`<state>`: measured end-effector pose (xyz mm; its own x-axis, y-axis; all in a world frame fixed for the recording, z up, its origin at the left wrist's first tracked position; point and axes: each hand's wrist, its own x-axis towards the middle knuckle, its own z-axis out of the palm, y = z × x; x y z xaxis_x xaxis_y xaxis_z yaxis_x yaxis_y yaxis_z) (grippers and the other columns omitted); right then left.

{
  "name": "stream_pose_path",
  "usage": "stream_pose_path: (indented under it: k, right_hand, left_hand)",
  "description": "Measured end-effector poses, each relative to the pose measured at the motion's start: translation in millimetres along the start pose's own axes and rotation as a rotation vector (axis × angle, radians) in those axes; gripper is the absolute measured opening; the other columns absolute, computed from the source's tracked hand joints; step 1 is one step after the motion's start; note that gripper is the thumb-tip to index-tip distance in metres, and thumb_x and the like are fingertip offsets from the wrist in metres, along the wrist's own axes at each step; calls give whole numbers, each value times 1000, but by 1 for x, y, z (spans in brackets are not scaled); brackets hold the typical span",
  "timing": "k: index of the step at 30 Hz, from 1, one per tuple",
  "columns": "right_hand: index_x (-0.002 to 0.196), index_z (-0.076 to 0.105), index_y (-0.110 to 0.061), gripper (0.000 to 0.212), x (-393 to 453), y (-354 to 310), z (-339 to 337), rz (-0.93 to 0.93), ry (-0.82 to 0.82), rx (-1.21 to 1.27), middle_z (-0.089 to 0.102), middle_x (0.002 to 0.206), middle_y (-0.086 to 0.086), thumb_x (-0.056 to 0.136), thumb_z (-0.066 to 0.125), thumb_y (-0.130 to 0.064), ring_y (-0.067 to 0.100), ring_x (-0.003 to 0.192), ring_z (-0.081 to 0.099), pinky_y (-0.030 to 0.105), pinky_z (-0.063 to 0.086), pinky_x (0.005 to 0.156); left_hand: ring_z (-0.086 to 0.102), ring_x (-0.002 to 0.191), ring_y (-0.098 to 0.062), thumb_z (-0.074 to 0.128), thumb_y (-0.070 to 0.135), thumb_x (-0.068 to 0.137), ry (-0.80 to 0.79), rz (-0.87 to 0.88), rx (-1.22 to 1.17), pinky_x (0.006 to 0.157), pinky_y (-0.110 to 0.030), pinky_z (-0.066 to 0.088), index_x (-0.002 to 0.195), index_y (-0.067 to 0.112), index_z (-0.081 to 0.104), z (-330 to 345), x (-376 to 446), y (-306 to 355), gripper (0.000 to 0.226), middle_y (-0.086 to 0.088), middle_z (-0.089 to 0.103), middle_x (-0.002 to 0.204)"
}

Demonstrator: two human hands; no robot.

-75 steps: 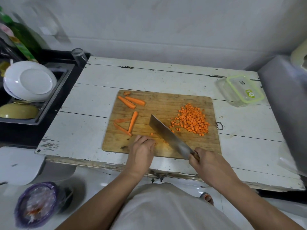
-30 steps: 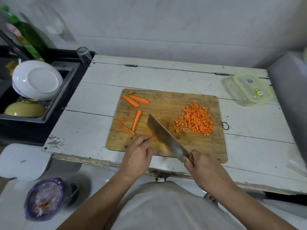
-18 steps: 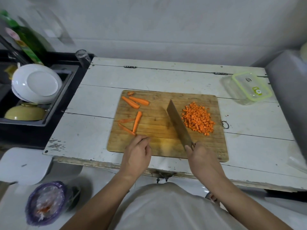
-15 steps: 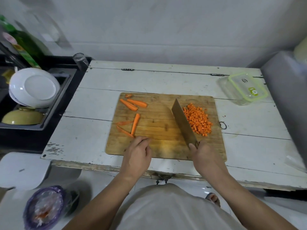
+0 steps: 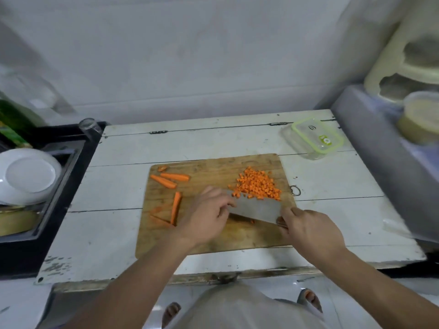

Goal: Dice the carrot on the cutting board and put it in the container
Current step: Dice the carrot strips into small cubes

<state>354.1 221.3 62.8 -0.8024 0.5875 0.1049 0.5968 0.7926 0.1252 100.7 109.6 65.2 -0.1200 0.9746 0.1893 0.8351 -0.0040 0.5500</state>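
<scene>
A wooden cutting board (image 5: 213, 238) lies on the white table. A pile of diced carrot (image 5: 257, 185) sits on its right half. Several carrot strips (image 5: 175, 207) lie on its left half. My right hand (image 5: 308, 231) grips the handle of a cleaver (image 5: 254, 208), whose broad blade lies tilted just in front of the dice. My left hand (image 5: 206, 217) is at the blade's left end, fingers curled against it. A clear container with a green-rimmed lid (image 5: 313, 138) stands at the table's far right, apart from the board.
A sink on the left holds a white plate (image 5: 28, 175) and a yellow bowl (image 5: 14, 220). A glass (image 5: 89, 125) stands at the table's back left corner. A grey appliance (image 5: 389, 162) with jars on top flanks the right. My feet show below the table's front edge.
The cleaver swung from upright beside the dice to lying flat-tilted in front of them. My left hand left the board's front edge and moved right onto the blade.
</scene>
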Motion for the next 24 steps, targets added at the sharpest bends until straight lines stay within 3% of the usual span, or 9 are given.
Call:
stream_pose_path:
  k: [4,8,12,15,17,20,24]
  right_hand:
    - [76,62,-11,37,-3,2,-1,2,42,-34,55,57,3,57,89,-27,29,39,52,27,22,41]
    - [79,65,-11,38,-6,1,3,-10,54,-50,58,61,4,60,90,-32,28,42,55,27,28,39]
    - [76,63,-14,34,-9,-3,4,19,41,-36,58,60,2,61,89,-30,27,43,56,27,29,40]
    - [76,62,-15,32,-11,-4,3,33,25,-23,58,60,1,63,87,-31,27,44,56,28,25,43]
    - [75,61,-17,31,-12,-6,1,35,-4,-17,58,60,1,64,86,-30,27,44,55,29,26,42]
    - [74,60,-18,30,-14,-9,-3,49,-49,-7,57,59,0,64,85,-30,26,43,55,29,25,42]
    - [75,60,-18,26,-15,-9,-7,63,-72,12,56,59,0,66,83,-27,26,42,54,28,25,43]
  left_hand:
    - [43,122,-19,46,16,102,-219,-58,106,108,-34,35,126,20,64,29,36,4,31,1,56,126]
    - [45,128,-26,43,6,98,-344,-166,62,109,-35,35,128,17,64,35,66,-3,38,-6,54,129]
    - [46,121,-21,44,-6,91,-217,-103,-7,104,-27,35,118,19,68,29,67,3,44,3,52,116]
    - [51,115,-17,40,2,89,-358,-36,-32,104,-36,42,104,30,71,33,64,16,44,8,56,113]
    - [50,122,-20,39,-1,92,-439,-51,11,108,-35,39,119,25,70,41,68,20,49,2,58,123]
    - [46,132,-23,39,-4,94,-429,-97,48,114,-34,34,137,17,63,45,77,21,53,-5,54,137]
    - [56,121,-19,40,-9,94,-236,-209,-112,110,-34,42,123,19,71,34,79,15,50,-2,61,130]
